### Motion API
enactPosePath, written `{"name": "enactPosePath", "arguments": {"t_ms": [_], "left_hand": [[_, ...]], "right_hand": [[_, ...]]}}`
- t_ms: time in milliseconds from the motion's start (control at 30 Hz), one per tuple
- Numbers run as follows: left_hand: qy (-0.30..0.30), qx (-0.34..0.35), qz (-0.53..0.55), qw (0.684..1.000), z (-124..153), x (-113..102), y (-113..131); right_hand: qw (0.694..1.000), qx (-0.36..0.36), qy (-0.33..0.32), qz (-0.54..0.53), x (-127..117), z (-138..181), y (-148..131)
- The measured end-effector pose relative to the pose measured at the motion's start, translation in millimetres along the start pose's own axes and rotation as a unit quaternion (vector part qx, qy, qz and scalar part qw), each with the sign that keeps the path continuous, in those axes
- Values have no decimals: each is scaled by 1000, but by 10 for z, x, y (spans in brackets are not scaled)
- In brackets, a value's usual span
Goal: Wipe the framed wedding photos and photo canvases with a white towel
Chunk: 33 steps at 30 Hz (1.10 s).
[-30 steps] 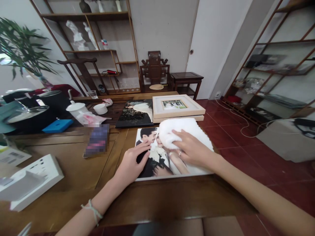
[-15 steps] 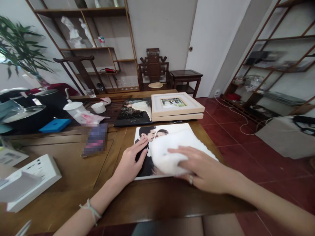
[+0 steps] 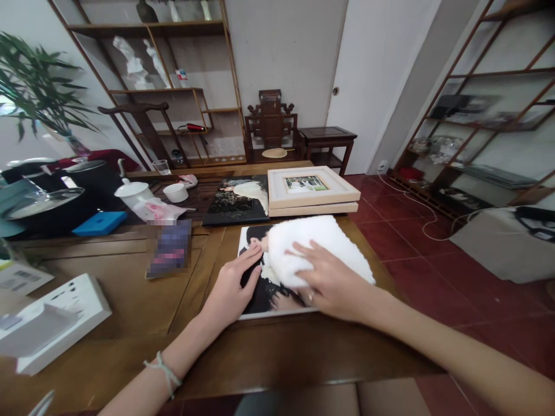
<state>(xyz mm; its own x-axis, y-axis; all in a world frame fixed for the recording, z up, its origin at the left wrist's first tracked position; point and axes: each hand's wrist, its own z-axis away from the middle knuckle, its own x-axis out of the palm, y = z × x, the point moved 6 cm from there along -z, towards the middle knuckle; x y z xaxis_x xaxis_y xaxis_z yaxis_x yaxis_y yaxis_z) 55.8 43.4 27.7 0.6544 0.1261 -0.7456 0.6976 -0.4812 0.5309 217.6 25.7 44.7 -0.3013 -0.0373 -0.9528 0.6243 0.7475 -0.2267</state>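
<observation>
A flat photo print (image 3: 255,303) of a couple in wedding dress lies face up on the wooden table in front of me. My left hand (image 3: 232,286) rests on its left side, fingers stretched out and flat against the surface. A fluffy white cloth (image 3: 323,229) covers much of the print's right and upper part. My right hand (image 3: 332,283), with a ring on one finger, grips and presses this cloth onto the print. The cloth hides the face on the right and most of the other one.
Behind the print lie a dark photo panel (image 3: 236,202) and stacked pale wooden frames (image 3: 314,202). Leftward are a blurred purple packet (image 3: 169,248), a white box (image 3: 65,323), a blue block (image 3: 99,223), a white teapot (image 3: 132,193) and a dark pot (image 3: 45,211). The table's edge runs close to me.
My right hand has moved the cloth up and slightly left across the print, baring its lower middle and covering more of the faces. My left hand keeps its place on the print.
</observation>
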Motion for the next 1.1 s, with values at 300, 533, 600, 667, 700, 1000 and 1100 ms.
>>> {"name": "enactPosePath", "arguments": {"t_ms": [300, 533, 600, 667, 700, 1000, 1100], "left_hand": [[-11, -9, 2, 1000, 2, 12, -23], [-12, -1, 3, 1000, 0, 7, -17], [-10, -4, 3, 1000, 1, 1, -17], [-8, -4, 2, 1000, 2, -4, -13], [-8, -4, 2, 1000, 1, -6, -11], [-7, 5, 0, 1000, -1, -3, -2], [-14, 2, -2, 1000, 0, 5, -4]], "right_hand": [[991, -73, -92, -68, -6, 413, -532], [999, -1, 32, 3, -76, -111, 176], [998, 10, 50, 30, -84, -262, 333], [997, 20, 60, 49, -82, -366, 423], [996, 25, 62, 55, -77, -393, 439], [999, -24, -39, 26, 8, 96, -289], [993, -61, -97, 0, 10, 319, -569]]}}
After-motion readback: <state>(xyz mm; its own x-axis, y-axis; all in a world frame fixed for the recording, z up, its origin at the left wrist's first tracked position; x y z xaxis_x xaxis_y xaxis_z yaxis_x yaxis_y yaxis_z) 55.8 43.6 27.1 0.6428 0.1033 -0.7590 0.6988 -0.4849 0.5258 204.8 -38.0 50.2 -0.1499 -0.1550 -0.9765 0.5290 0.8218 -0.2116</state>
